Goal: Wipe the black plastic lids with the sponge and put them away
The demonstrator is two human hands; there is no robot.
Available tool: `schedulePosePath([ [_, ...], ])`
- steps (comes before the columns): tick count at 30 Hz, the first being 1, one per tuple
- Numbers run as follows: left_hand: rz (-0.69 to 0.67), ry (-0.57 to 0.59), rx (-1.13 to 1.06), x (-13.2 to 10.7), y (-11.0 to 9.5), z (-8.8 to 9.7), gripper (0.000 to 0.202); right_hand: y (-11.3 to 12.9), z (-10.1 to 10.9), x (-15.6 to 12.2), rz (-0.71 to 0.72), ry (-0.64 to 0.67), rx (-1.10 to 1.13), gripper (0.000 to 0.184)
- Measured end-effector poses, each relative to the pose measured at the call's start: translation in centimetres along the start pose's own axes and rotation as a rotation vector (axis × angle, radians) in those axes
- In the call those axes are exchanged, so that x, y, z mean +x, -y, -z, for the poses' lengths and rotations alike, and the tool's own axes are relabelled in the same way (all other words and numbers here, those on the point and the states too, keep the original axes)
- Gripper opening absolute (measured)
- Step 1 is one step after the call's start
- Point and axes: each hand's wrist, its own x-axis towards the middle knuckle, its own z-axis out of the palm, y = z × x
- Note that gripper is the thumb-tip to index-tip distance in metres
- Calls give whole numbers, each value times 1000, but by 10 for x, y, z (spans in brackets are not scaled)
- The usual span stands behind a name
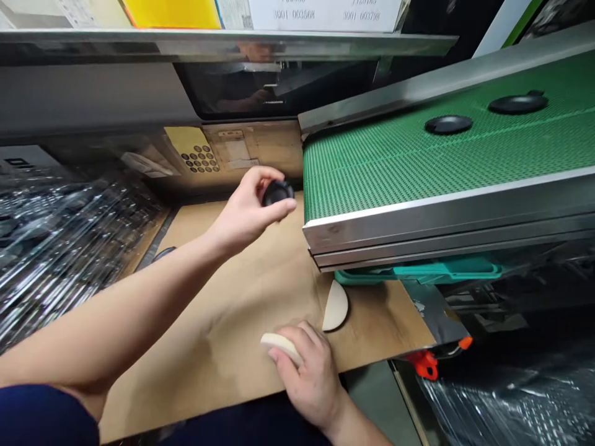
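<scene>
My left hand (255, 207) is closed round a small round black plastic part (279, 193), held above the cardboard by the near end of the green conveyor belt (362, 173). Thumb and fingers grip its rim. Lower down, my right hand (313, 371) pinches a pale cream half-round pad (281, 347) just over the cardboard sheet (223, 347). Another cream half-round piece (336, 307) lies on the cardboard to the right of that hand. Two black round parts, a nearer one (449, 125) and a farther one (518, 103), rest on the belt.
The conveyor's metal side rail (446, 201) juts over the cardboard, with a teal tray (446, 271) beneath it. Plastic-wrapped goods (79, 248) stand at the left. Orange-red handles (424, 364) poke out at the lower right. A metal shelf edge (223, 46) crosses the top.
</scene>
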Motion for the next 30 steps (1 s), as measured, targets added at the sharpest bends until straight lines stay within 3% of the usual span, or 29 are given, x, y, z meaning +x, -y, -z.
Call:
schedulePosePath([
  [3, 442, 86, -204, -83, 16, 26, 35, -1, 0, -1, 9, 27, -1, 14],
  [5, 606, 71, -334, -132, 23, 32, 31, -2, 1, -1, 8, 36, -17, 14],
  [8, 700, 3, -645, -189, 25, 26, 25, -3, 1, -2, 10, 30, -54, 13],
  [11, 688, -34, -871, -223, 23, 17, 16, -4, 1, -3, 25, 17, -102, 12],
  [16, 778, -97, -1184, -243, 23, 11, 53, 5, 1, -6, 54, -55, -117, 16],
  [18, 787, -92, -1262, -245, 24, 11, 53, 16, -4, -6, 105, -34, -109, 21],
  [23, 691, 18, -1350, -251, 27, 11, 52, 40, -31, -1, 309, 193, -247, 24],
  [26, 672, 44, -1372, -254, 29, 12, 52, 43, -39, 7, 379, 192, -386, 22],
  [30, 661, 4, -1428, -254, 31, 13, 52, 51, -32, 10, 364, 200, -568, 14],
])
